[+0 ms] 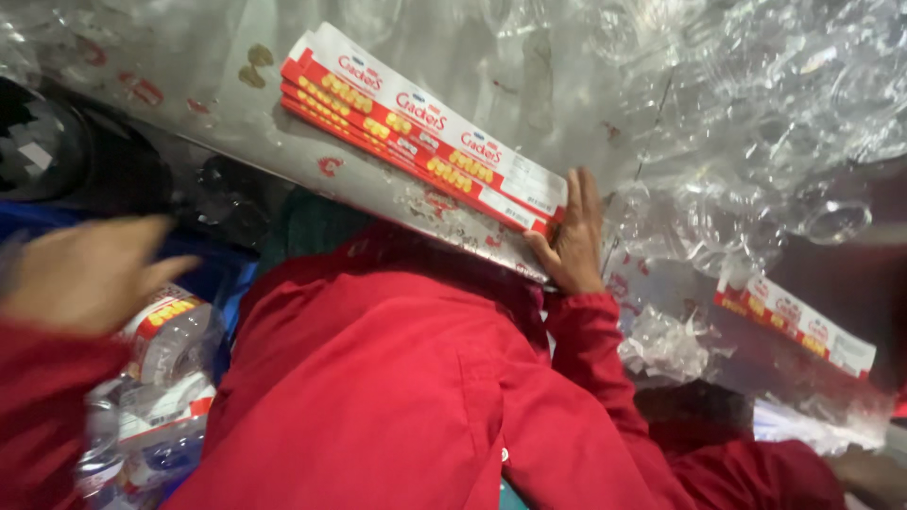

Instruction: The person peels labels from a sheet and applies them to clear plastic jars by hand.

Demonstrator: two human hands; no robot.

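Note:
My right hand (572,236) grips the near end of a stack of flat red-and-white cartons (425,127) with yellow biscuit pictures. The stack lies slantwise on a scuffed metal table (227,104), near its edge. My left hand (90,274) is blurred at the left, fingers spread, holding nothing. It hovers just above a clear plastic pack with a red, white and yellow label (170,331). Both my sleeves and my front (378,397) are red.
A heap of clear plastic trays (756,113) fills the upper right. A second stack of the same cartons (794,326) lies at the right, beside crumpled clear film (666,345). A dark round object (38,142) sits at the upper left. More plastic packs (142,425) lie at the lower left.

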